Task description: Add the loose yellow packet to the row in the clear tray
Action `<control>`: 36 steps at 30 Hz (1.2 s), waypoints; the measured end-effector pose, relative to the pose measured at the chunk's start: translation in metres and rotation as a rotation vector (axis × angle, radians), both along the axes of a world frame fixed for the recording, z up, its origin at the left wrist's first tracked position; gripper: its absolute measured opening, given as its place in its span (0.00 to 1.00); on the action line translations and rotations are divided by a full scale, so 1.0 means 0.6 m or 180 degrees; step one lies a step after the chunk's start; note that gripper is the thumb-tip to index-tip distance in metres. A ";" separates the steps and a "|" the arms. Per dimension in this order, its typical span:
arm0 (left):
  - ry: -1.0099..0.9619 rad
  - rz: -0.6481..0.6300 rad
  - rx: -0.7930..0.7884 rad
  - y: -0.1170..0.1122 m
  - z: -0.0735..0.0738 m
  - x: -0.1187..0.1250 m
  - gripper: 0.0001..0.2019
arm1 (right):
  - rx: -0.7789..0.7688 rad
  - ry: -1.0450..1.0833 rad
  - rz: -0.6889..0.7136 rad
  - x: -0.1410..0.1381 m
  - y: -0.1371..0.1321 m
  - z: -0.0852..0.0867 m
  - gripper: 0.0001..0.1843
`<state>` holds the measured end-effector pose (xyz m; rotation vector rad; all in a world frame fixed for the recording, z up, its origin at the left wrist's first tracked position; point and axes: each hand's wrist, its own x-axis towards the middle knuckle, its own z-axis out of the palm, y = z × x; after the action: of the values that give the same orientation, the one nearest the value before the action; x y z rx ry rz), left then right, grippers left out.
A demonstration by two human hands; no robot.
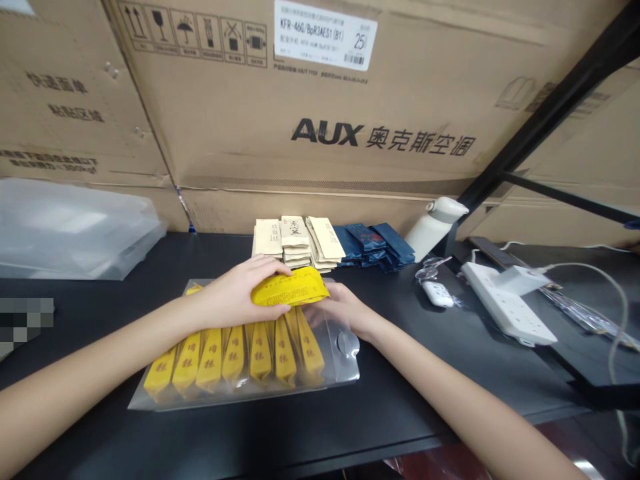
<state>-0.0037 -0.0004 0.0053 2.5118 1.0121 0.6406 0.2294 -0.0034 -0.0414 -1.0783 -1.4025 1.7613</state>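
Observation:
A yellow packet (290,288) with small printing is gripped between the thumb and fingers of my left hand (245,287). It is held above a clear plastic bag (343,370) lying on the black table. Inside the bag stand several yellow packets (260,353) in a row, their red-lettered ends facing me. My right hand (345,310) is closed at the bag's right end, near its round cut-out, and its upper fingers reach the right tip of the held packet. Some of its fingertips are hidden behind the packet and plastic.
Behind my hands lie stacks of cream packets (295,233) and dark blue packets (375,243). A white bottle (435,223), an earphone case (438,294) and a power strip (510,303) are to the right. A translucent bag (75,227) lies left; cardboard boxes (225,147) stand behind.

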 end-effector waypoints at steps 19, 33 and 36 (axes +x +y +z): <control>-0.0202 -0.0029 0.0353 -0.007 0.005 -0.001 0.17 | 0.1994 -0.0468 -0.1667 0.042 0.024 0.027 0.08; -0.0066 0.0139 0.0020 -0.008 -0.002 -0.001 0.30 | 0.2753 -0.0496 -0.1077 0.008 -0.019 0.020 0.14; 0.0206 0.0280 -0.0381 -0.004 -0.001 -0.003 0.36 | 0.2469 0.0140 -0.1606 0.016 -0.006 0.018 0.11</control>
<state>-0.0054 -0.0029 0.0046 2.4089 1.1543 0.5103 0.2392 -0.0067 -0.0307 -0.8387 -1.4323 0.7633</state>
